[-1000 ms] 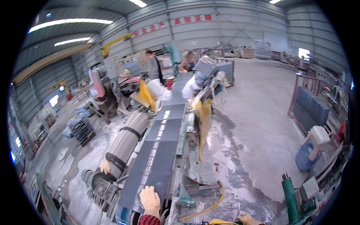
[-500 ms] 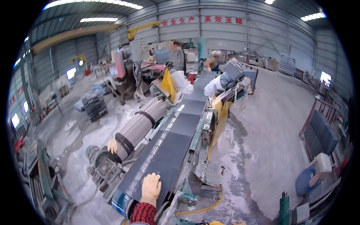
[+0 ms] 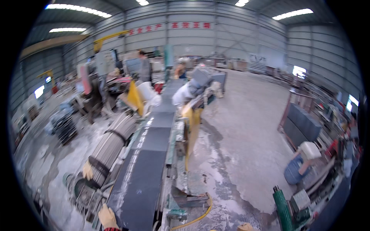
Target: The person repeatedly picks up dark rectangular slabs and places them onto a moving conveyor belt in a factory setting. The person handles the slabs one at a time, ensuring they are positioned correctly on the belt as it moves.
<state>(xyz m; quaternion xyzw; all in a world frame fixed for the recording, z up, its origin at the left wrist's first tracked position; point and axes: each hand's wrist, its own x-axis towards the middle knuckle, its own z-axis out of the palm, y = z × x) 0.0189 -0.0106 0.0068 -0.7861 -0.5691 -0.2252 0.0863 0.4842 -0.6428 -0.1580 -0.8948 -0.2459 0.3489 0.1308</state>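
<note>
A cream work glove covers my left hand, and a red checked cuff shows below it. This hand rests at the left edge of the nearest dark slab, low in the view, with its fingers stretched out though slightly blurred. That slab lies on a long conveyor line with more dark slabs end to end beyond it. At the bottom edge, right of the conveyor, only a sliver of my gloved right hand shows. What its fingers do is hidden. A loose cream glove lies on the ribbed grey roll beside the conveyor.
The ribbed grey roll and a motor flank the conveyor's left. A yellow hose curves on its right. Farther right stand a green cylinder, a blue jug and leaning dark slabs. Two people work near the far end.
My left hand has moved from on top of the slab to its left edge. The view has swung right, so the whole scene sits farther left, with some blur.
</note>
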